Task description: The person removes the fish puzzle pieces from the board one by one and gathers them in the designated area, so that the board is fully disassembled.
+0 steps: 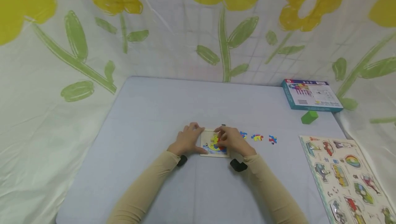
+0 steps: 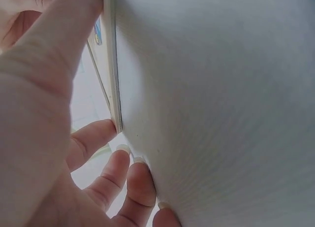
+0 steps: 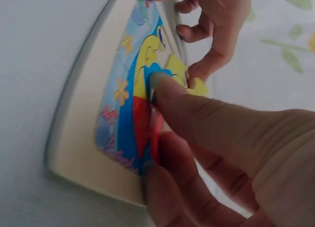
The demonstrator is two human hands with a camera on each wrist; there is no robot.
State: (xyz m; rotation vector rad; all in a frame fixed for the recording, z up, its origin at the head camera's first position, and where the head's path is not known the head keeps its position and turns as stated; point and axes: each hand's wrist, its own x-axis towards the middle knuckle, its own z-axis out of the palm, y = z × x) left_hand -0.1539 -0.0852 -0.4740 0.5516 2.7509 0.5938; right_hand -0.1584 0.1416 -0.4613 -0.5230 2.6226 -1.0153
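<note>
A small puzzle board [image 1: 204, 155] with a pale frame lies on the table, partly filled with a yellow, red and blue picture. My left hand [image 1: 186, 139] holds its left side, thumb at the near edge and a finger at the far corner; the left wrist view shows this hand [image 2: 49, 104] along the frame. Over the board's right part, my right hand [image 1: 233, 140] pinches a puzzle piece. Seen from the right wrist, this hand's [image 3: 216, 133] thumb covers part of the blue and yellow piece [image 3: 197, 87], which sits tilted above the picture.
Loose pieces [image 1: 257, 137] lie in a row right of the board, one partly behind my right hand. Farther right are a large picture puzzle [image 1: 332, 191], a green block [image 1: 309, 117] and a flat box [image 1: 312, 96]. A flowered curtain [image 1: 173, 45] hangs behind the table.
</note>
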